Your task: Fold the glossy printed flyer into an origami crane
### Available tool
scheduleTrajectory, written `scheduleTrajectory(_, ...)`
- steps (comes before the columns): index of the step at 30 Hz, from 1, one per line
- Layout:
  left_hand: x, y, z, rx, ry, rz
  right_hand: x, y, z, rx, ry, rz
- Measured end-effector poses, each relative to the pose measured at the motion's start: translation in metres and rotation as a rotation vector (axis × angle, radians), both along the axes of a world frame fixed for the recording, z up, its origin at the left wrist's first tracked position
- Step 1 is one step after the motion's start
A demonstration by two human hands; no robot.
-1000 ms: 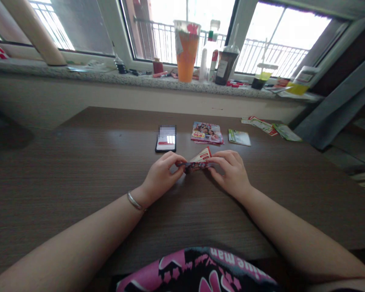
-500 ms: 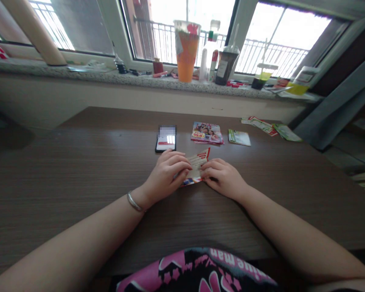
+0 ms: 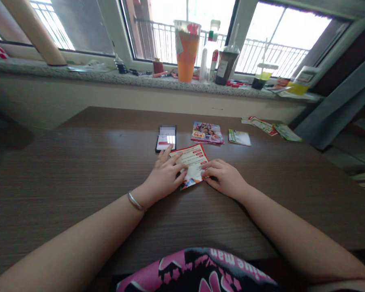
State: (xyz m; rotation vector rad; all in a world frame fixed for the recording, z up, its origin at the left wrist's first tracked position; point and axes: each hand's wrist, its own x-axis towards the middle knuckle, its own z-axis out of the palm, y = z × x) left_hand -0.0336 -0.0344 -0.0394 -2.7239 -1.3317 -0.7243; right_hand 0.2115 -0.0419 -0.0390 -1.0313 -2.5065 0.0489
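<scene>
We see a brown worktop [image 3: 88, 174] with fine, wood-like streaks and a dull sheen, and towards its middle a cream sheet [image 3: 195, 160] with red edging and red labels lies spread out, partly covered. Beyond the sheet we find a dark-framed phone [image 3: 161, 142] with its lit screen up, then, to its right, a stack of colourful leaflets [image 3: 207, 132] and, just beside that, some green-and-white cards [image 3: 239, 138]. Farther right, near the far edge, we have a red-and-white strip [image 3: 263, 126] and a green-and-white packet [image 3: 287, 132] lying close together.
</scene>
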Motion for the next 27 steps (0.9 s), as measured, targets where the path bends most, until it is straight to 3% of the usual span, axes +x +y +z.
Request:
scheduleTrajectory(11, 0.001, -0.0013, 0.0039, -0.032, 0.022, -0.064, 0.0014, 0.0016, -0.0031, -0.011, 0.022, -0.036)
scheduleTrajectory(20, -0.0011, 0.0034, -0.0014, -0.101, -0.045, -0.287, 0.0008, 0.001, -0.0022, 0.013, 0.05, -0.07)
scheduleTrajectory(27, 0.0016, 0.0015, 0.0043, -0.109, -0.009, -0.363, 0.0027, 0.0023, -0.0044, 0.022, 0.041, -0.086)
